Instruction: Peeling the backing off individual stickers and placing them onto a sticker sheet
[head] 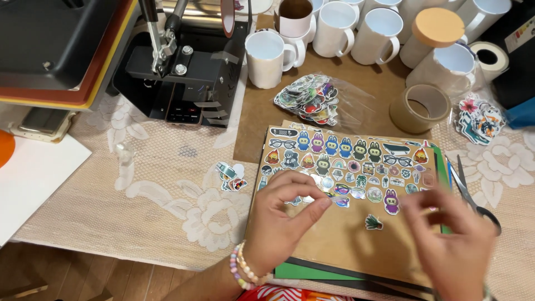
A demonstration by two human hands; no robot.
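Our left hand (281, 214) pinches a small glossy sticker (341, 202) at centre frame over the brown cardboard sheet (340, 239) of die-cut stickers; our right hand (451, 234), blurred, fingers spread, holds nothing.

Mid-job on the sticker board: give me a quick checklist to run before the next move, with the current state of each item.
1. Left hand has a grip on a sticker: ok, thumb and forefinger pinch a small piece above the board.
2. Right hand free: cannot tell, it is blurred.
3. Bare space on the brown board: ok, the lower part is bare apart from one leaf-like sticker.
4. Scissors out of the way: ok, beside the board's right edge.
5. Spare stickers in the clear bag: ok, above the board.
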